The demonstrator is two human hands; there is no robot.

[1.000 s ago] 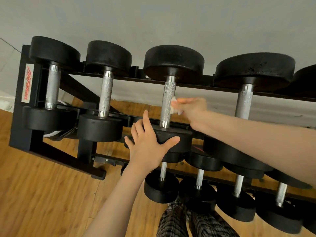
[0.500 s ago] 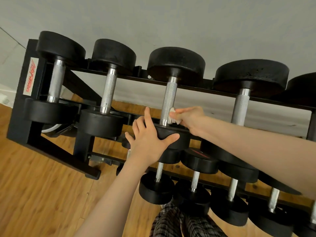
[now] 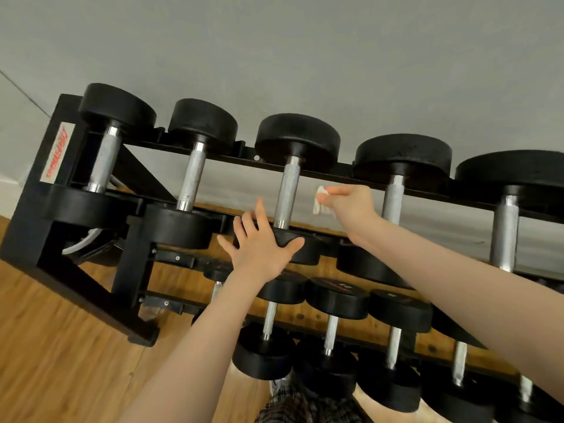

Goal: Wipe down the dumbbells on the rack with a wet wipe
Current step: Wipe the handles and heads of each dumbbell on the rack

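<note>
Left hand (image 3: pixel 262 248) lies flat, fingers spread and straight, on the near black head of the middle dumbbell (image 3: pixel 288 190) on the rack's (image 3: pixel 76 254) top row. Right hand (image 3: pixel 351 206) pinches a small white wipe (image 3: pixel 320 203) at its fingertips, just right of that dumbbell's steel handle, not touching it, with the next dumbbell (image 3: pixel 393 193) behind the knuckles.

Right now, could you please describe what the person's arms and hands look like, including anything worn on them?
Both forearms are bare as far as the picture shows: no sleeves, watch or bracelets in view. The left hand and right hand wear no gloves, and I see no rings. The only clothing visible is plaid fabric at the bottom edge.
</note>
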